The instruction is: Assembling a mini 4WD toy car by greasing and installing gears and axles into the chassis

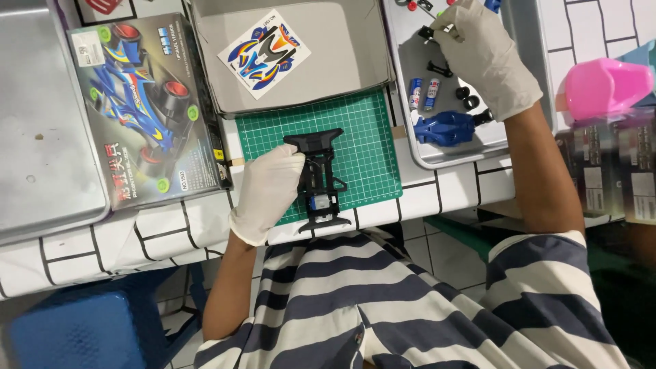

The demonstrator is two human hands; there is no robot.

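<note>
Two white-gloved hands work on a toy car.
The left hand (268, 191) grips the black plastic car frame (318, 179) on the green cutting mat (365, 147). The right hand (480, 55) pinches a small black part (428, 32) over the grey metal tray (447, 152).

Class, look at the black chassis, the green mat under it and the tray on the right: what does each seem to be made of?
Black chassis: probably moulded plastic, matt, with thin ribbed struts.
Green mat: likely rubbery vinyl; flat, dull, printed with a fine grid.
Tray: apparently metal; pale grey, soft sheen, rolled rim.
Left hand and right hand wear thin whitish gloves, likely latex.
</note>
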